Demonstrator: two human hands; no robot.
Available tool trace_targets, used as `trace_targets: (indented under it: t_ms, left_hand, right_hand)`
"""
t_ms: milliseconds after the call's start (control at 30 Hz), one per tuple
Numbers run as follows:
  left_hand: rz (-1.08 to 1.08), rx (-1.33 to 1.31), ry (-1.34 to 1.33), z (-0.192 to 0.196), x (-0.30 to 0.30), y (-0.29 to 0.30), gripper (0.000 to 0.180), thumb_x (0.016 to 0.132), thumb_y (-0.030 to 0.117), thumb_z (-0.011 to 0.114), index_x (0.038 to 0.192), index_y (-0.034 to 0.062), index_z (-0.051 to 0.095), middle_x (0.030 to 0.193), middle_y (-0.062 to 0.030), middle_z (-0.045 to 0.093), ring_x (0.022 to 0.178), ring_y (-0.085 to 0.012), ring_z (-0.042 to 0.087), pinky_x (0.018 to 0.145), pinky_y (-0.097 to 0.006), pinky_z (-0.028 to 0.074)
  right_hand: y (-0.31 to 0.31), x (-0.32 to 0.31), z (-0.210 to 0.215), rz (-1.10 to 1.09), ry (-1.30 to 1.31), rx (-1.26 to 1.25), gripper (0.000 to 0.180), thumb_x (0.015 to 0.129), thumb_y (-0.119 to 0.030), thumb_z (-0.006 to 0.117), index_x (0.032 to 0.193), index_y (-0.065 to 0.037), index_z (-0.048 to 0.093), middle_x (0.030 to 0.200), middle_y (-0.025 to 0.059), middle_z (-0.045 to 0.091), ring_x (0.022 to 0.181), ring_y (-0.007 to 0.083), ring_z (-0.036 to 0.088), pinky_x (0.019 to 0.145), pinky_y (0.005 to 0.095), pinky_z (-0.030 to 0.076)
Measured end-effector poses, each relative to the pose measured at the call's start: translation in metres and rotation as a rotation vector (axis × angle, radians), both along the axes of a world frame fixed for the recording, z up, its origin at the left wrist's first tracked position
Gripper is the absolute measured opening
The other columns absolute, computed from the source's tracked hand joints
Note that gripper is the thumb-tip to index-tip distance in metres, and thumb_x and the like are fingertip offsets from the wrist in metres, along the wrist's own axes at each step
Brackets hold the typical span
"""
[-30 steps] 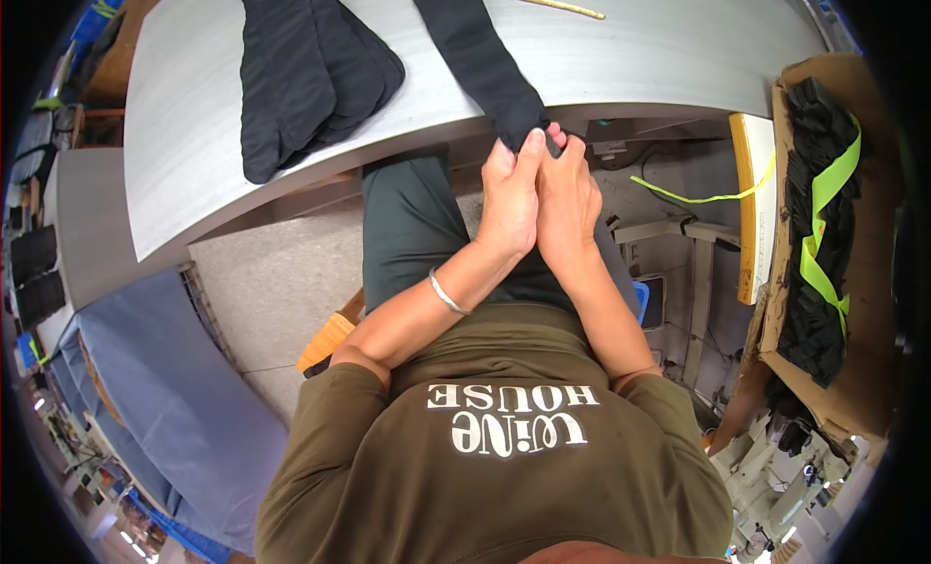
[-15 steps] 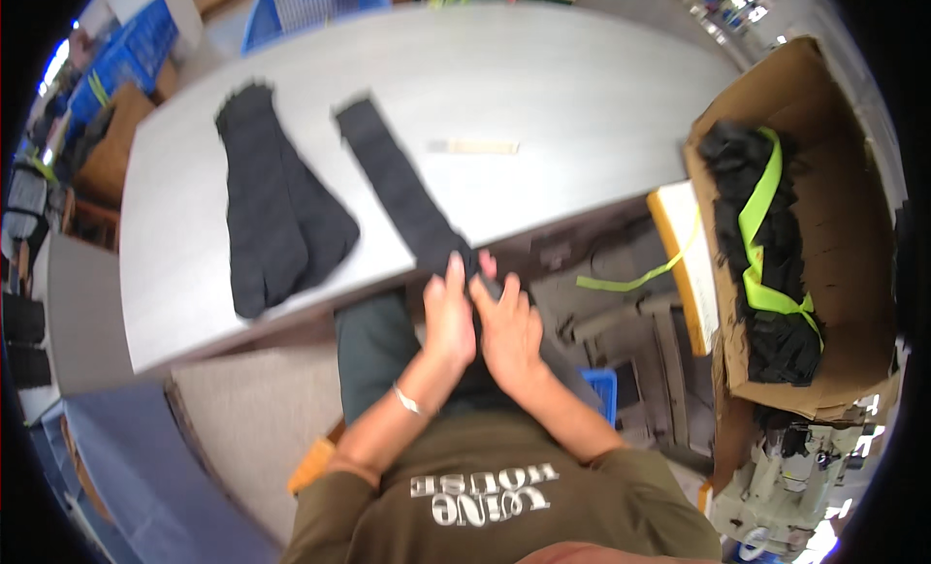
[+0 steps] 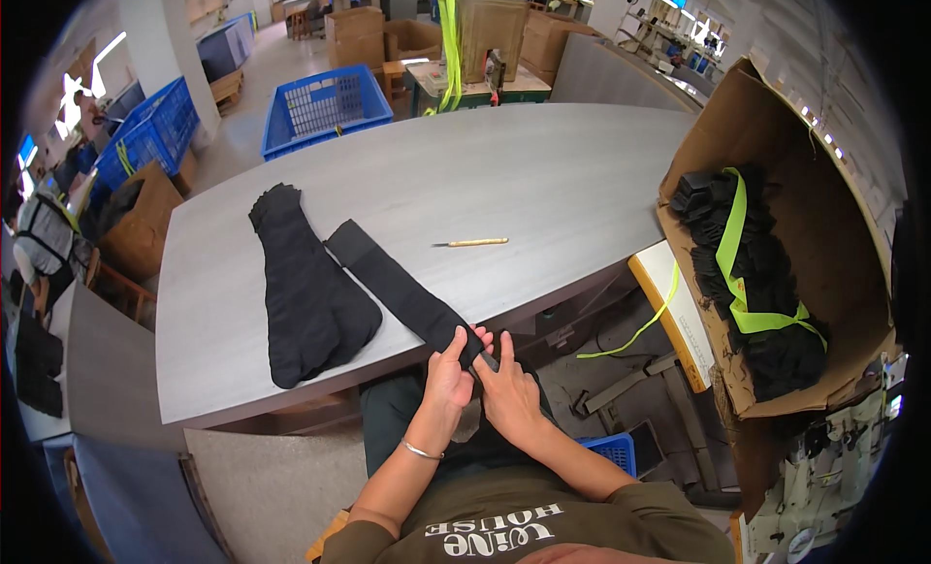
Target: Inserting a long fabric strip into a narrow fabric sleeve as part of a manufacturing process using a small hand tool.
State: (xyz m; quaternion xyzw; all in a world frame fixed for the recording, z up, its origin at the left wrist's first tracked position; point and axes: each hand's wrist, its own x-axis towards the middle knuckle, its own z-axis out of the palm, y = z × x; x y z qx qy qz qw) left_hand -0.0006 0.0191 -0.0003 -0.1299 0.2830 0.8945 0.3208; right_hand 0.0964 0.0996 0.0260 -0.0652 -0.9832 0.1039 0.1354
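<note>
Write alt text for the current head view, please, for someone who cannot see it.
A person's left hand and right hand hold the near end of a long black sock-like piece at the edge of a grey table. Similar pieces lie stacked to its left and a yellow-handled tool to its right; a cardboard box of black items stands farther right.

Hands partly hide black cloth; shirt cropped below.
</note>
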Motion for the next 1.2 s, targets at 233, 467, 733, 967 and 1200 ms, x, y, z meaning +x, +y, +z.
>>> trace_targets:
  t_ms: [233, 467, 733, 967, 1200]
  left_hand:
    - [0.052, -0.005, 0.077, -0.006, 0.024, 0.012, 0.023, 0.094, 0.022, 0.068, 0.092, -0.0012, 0.066, 0.089, -0.0095, 0.067, 0.085, -0.0176, 0.065, 0.079, -0.033, 0.055]
    - [-0.023, 0.055, 0.001, -0.011, -0.003, 0.001, 0.037, 0.093, 0.035, 0.069, 0.1, -0.0007, 0.061, 0.094, -0.0099, 0.064, 0.09, -0.0207, 0.064, 0.085, -0.038, 0.055]
    - [-0.02, 0.0, 0.061, -0.011, 0.021, 0.005, 0.035, 0.096, 0.032, 0.065, 0.104, -0.0017, 0.06, 0.103, -0.0101, 0.065, 0.099, -0.0193, 0.063, 0.088, -0.036, 0.054]
    - [-0.041, 0.017, 0.054, -0.003, -0.01, -0.004, 0.033, 0.098, 0.029, 0.062, 0.107, -0.0031, 0.061, 0.106, -0.0121, 0.067, 0.099, -0.019, 0.064, 0.086, -0.036, 0.055]
    - [0.04, 0.029, 0.063, -0.014, 0.03, 0.016, 0.026, 0.098, 0.029, 0.062, 0.103, 0.0032, 0.062, 0.097, -0.0064, 0.066, 0.09, -0.0162, 0.063, 0.083, -0.033, 0.054]
  right_hand:
    - [-0.004, -0.034, -0.029, -0.181, -0.174, 0.315, 0.038, 0.086, -0.017, 0.06, 0.124, -0.018, 0.055, 0.12, 0.0179, 0.055, 0.078, 0.023, 0.065, 0.06, 0.0368, 0.054]
    - [-0.007, -0.021, 0.005, 0.004, -0.116, 0.048, 0.057, 0.084, -0.009, 0.062, 0.138, -0.016, 0.048, 0.144, 0.0341, 0.037, 0.101, 0.0422, 0.064, 0.076, 0.0474, 0.055]
    - [0.0, -0.031, -0.028, -0.076, -0.181, 0.046, 0.038, 0.092, -0.018, 0.057, 0.13, -0.012, 0.053, 0.115, 0.0233, 0.057, 0.093, 0.0395, 0.066, 0.07, 0.0479, 0.054]
    - [-0.008, -0.013, 0.02, 0.029, -0.262, 0.025, 0.048, 0.085, -0.006, 0.062, 0.132, -0.011, 0.049, 0.114, 0.0233, 0.057, 0.096, 0.0393, 0.064, 0.072, 0.0475, 0.055]
    - [0.001, -0.003, -0.013, -0.083, -0.203, 0.024, 0.037, 0.088, -0.013, 0.061, 0.124, -0.009, 0.054, 0.121, 0.0211, 0.054, 0.104, 0.0391, 0.061, 0.076, 0.048, 0.054]
